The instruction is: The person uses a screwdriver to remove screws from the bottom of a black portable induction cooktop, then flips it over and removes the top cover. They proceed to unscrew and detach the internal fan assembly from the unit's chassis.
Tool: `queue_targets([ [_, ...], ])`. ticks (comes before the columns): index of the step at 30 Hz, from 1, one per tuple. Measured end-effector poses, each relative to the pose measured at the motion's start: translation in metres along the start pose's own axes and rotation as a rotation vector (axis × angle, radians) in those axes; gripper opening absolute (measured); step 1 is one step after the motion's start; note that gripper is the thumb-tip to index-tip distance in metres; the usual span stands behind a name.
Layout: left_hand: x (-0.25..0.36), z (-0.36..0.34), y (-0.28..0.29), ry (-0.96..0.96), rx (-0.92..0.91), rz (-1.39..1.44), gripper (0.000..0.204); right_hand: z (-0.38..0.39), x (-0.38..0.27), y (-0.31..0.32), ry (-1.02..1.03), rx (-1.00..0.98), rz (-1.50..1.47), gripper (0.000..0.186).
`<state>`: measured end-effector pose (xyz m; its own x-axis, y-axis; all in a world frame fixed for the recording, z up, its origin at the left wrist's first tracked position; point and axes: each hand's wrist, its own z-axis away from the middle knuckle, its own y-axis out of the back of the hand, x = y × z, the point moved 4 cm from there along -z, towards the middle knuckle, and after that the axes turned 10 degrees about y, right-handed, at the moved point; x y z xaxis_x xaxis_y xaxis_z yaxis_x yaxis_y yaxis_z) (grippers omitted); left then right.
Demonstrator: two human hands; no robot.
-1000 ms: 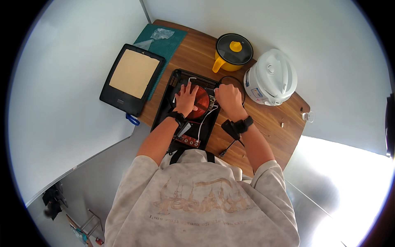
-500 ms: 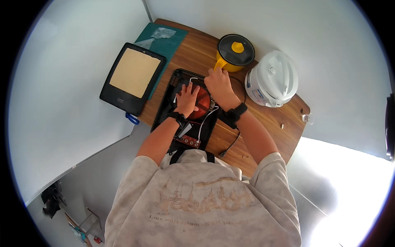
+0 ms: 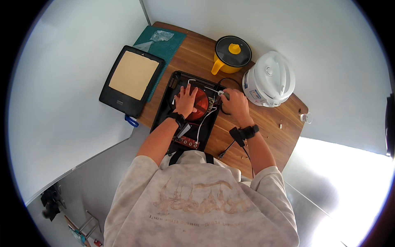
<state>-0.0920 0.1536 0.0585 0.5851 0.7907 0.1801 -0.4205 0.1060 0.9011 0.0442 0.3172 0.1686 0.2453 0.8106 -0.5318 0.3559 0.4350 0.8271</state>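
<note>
An opened induction cooker's black base (image 3: 210,131) lies before me, its round copper coil (image 3: 201,104) showing inside. Over the left part of that coil my left hand (image 3: 186,101) rests palm down, fingers spread. At the base's far right edge my right hand (image 3: 236,103) is closed around the handle of a screwdriver (image 3: 221,93). Its thin metal shaft points left, over the far end of the base. White wires (image 3: 200,128) run beside the coil to a small red circuit board (image 3: 188,142) at the near end.
The detached cooker top (image 3: 133,76) sits at left, partly on a green mat (image 3: 170,48). Behind stand a yellow pot with a dark lid (image 3: 232,51) and a white rice cooker (image 3: 269,80). A power cord with plug (image 3: 221,155) and small loose parts (image 3: 280,126) lie to the right.
My right hand has moved right and nearer to me, away from the far end of the base. The screwdriver's shaft now shows, tilted low. My left hand has stayed on the coil.
</note>
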Motion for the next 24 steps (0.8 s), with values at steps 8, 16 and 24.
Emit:
queue_targets([
  [8,0.000,0.000,0.002,0.006,-0.008,0.017,0.107,0.007,0.004,-0.018,-0.087,-0.002,-0.067,0.027],
  [16,0.000,0.000,0.001,0.017,-0.016,0.018,0.108,0.008,-0.002,-0.014,-0.102,-0.021,-0.071,0.029],
  [24,0.000,0.000,0.001,0.005,-0.009,0.023,0.107,0.008,-0.002,-0.017,-0.082,-0.025,-0.062,0.029],
])
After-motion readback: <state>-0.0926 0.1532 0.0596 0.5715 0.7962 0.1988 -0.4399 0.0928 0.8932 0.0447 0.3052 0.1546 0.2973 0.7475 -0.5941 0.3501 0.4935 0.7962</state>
